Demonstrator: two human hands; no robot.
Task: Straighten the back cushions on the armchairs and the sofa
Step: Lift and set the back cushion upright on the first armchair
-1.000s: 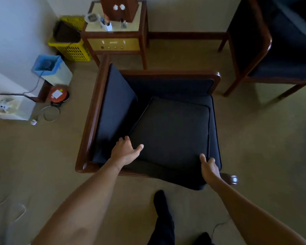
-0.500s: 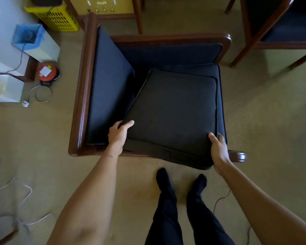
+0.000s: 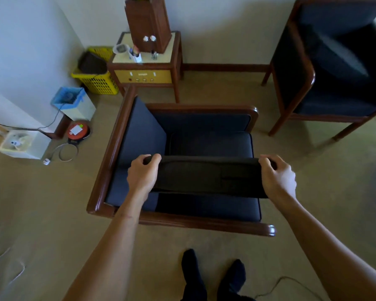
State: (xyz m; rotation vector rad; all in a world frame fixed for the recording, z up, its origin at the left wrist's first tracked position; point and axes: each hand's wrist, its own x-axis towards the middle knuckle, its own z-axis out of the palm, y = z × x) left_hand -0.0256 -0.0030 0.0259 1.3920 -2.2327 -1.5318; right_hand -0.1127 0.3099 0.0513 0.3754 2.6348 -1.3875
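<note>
A wooden-framed armchair (image 3: pixel 100 183) with dark blue upholstery stands in front of me. I hold a dark loose cushion (image 3: pixel 208 178) up on its edge above the seat (image 3: pixel 204 207). My left hand (image 3: pixel 142 173) grips its left end and my right hand (image 3: pixel 277 175) grips its right end. A padded panel (image 3: pixel 141 135) lines the chair's left side and another (image 3: pixel 202 122) lines the far side. A second dark armchair (image 3: pixel 325 68) stands at the upper right.
A wooden side table (image 3: pixel 148 68) with a lamp base stands behind the chair. A yellow basket (image 3: pixel 98 81), a blue-lined bin (image 3: pixel 74 104), a white box (image 3: pixel 22 144) and cables lie at the left. My feet (image 3: pixel 213 276) stand on the carpet before the chair.
The cushion lay flat and crooked on the seat with my hands at its front corners. Now both hands have lifted it up on edge, and my view has tilted upward.
</note>
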